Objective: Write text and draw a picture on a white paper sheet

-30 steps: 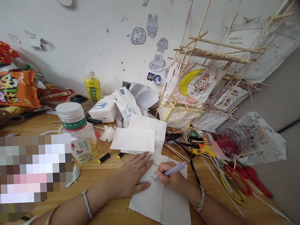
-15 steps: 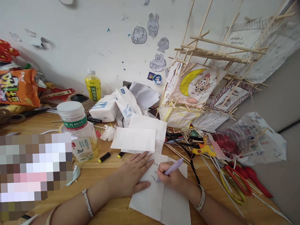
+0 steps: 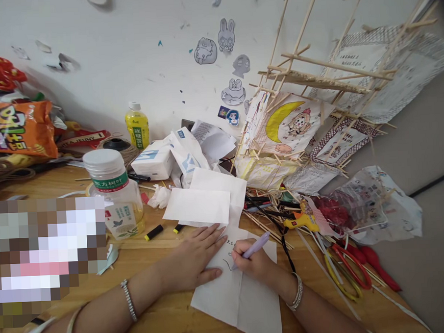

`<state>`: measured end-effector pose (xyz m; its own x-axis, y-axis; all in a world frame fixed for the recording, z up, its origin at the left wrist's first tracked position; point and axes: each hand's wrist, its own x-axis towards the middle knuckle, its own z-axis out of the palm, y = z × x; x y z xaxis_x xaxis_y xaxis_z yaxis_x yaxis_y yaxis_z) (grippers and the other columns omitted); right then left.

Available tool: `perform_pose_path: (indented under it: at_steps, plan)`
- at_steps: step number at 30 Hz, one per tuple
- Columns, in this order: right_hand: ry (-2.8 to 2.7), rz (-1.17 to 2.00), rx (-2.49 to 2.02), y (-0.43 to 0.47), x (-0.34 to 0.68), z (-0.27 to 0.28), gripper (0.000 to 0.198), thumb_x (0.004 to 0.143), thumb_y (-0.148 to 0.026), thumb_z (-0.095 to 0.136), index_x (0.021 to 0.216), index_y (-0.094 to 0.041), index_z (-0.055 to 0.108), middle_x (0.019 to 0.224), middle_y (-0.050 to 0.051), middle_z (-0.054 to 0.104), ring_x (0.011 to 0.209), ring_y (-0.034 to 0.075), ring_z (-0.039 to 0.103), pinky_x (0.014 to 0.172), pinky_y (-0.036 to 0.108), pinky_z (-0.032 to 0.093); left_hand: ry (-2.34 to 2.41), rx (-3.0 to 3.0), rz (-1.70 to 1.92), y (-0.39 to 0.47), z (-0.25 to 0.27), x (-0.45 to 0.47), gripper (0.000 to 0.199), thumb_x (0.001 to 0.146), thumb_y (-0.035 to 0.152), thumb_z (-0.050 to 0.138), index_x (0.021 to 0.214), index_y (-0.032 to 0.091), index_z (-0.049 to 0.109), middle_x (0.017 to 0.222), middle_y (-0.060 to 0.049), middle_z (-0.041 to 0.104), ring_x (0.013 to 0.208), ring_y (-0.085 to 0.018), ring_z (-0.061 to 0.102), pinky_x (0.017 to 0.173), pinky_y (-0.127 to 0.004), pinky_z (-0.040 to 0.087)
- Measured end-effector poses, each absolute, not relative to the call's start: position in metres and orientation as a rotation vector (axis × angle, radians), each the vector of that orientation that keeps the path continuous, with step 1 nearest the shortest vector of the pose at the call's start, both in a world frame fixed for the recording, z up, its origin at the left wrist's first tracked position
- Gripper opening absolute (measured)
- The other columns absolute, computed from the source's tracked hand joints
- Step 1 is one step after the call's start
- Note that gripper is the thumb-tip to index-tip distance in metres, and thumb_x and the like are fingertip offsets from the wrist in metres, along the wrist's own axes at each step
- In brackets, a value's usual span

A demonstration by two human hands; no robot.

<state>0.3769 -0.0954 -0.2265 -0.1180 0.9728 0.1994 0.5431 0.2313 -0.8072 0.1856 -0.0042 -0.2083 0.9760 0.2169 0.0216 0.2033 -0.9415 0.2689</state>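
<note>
A creased white sheet of paper lies on the wooden table, with dark handwriting near its top and a few drawn strokes below. My left hand rests flat on the sheet's left side, its fingers stretched out. Closed around a light purple pen is my right hand, the pen's lower end down at the paper beside the strokes. Just beyond my left fingertips lie further white sheets. A black-and-yellow marker cap sits to the left of that hand.
Jars and a yellow bottle stand at the left. Tissue packs lie at the back. Scissors, a yellow glue gun and sticks clutter the right, beneath a wooden stick frame with drawings. A blurred patch covers the lower left.
</note>
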Motion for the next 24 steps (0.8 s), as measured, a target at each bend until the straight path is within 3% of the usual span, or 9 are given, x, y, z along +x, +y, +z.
perform_pose_path:
  at_steps: [11,17,24]
  plan:
    - [-1.711,0.736,-1.434,-0.095,0.378,-0.233,0.028,0.075,-0.016,0.047,0.052,-0.020,0.031,0.050,-0.006,0.034,0.050,0.010,0.035,0.049,0.023,0.030,0.305,2.847,0.110,-0.005,-0.209,0.185,0.065,0.090,0.054,0.033,0.140,0.014,0.022,0.146,-0.013,0.019,0.134,-0.027,0.010,0.108,-0.043,0.014]
    - [-1.395,0.732,-1.465,-0.098,0.383,-0.224,0.024,0.080,-0.022,0.043,0.056,-0.019,0.043,0.055,-0.003,0.044,0.051,0.011,0.041,0.050,0.023,0.034,0.329,2.864,0.066,-0.006,-0.207,0.186,0.066,0.089,0.054,0.033,0.140,0.013,0.023,0.146,-0.014,0.017,0.134,-0.026,0.010,0.108,-0.043,0.015]
    - [-1.526,0.797,-1.473,-0.102,0.380,-0.219,0.028,0.080,-0.027,0.045,0.054,-0.021,0.036,0.051,-0.004,0.040,0.050,0.011,0.040,0.048,0.024,0.033,0.350,2.857,0.111,-0.005,-0.207,0.186,0.066,0.088,0.054,0.036,0.139,0.014,0.026,0.145,-0.013,0.019,0.134,-0.028,0.015,0.107,-0.044,0.018]
